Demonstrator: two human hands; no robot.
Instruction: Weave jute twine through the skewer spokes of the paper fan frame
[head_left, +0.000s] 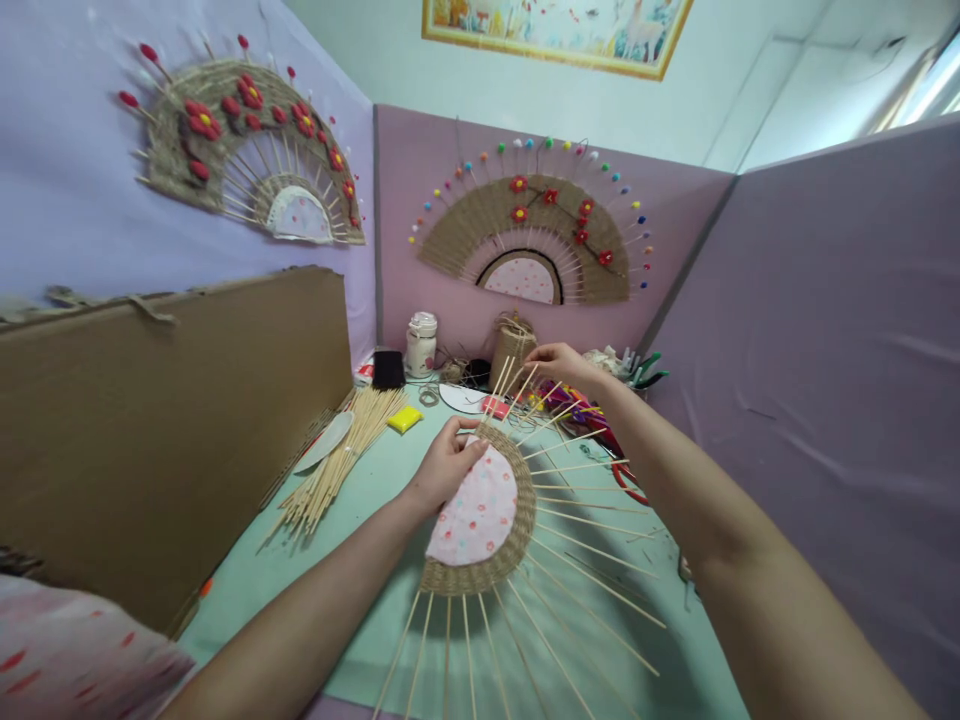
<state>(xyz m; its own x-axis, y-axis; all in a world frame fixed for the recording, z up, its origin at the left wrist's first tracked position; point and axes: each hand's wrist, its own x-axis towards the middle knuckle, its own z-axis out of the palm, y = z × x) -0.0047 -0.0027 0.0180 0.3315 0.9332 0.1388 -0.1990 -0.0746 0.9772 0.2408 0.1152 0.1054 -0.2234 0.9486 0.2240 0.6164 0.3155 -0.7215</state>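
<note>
A half-round fan piece (pixel 480 520) lies on the green table (pixel 360 600): pink flowered cloth in the middle, a woven jute band around it, thin bamboo sticks fanning outward. My left hand (pixel 444 462) rests on its upper edge, fingers curled and pinching the band near the sticks. My right hand (pixel 561 362) is raised farther back, fingers closed around the tips of the upper sticks or a strand of jute; I cannot make out which.
A bundle of loose bamboo sticks (pixel 341 460) lies at left beside a cardboard sheet (pixel 165 420). A white jar (pixel 421 344), jute roll (pixel 511 350), yellow block (pixel 405 419) and scissors (pixel 645 370) crowd the back. Two finished fans hang on the walls.
</note>
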